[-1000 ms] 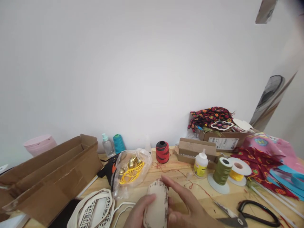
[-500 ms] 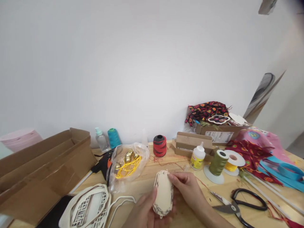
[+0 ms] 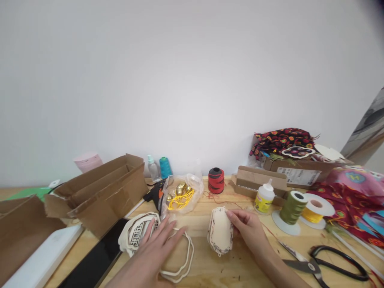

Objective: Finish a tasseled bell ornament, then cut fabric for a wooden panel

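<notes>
On the wooden table (image 3: 210, 268), the left hand (image 3: 156, 244) lies flat and open on the thin cut-out frames (image 3: 180, 260). The right hand (image 3: 249, 228) pinches the cream wooden tag (image 3: 220, 232). A frame needs picking next, I think.

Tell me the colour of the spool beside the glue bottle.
Olive green spool, seen in the head view.

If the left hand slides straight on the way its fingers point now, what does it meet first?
The left hand lies flat over the cut-out frames, fingers pointing up and right. Straight on, it would likely first meet the clear bag of gold bells, though depth is hard to judge.
</notes>
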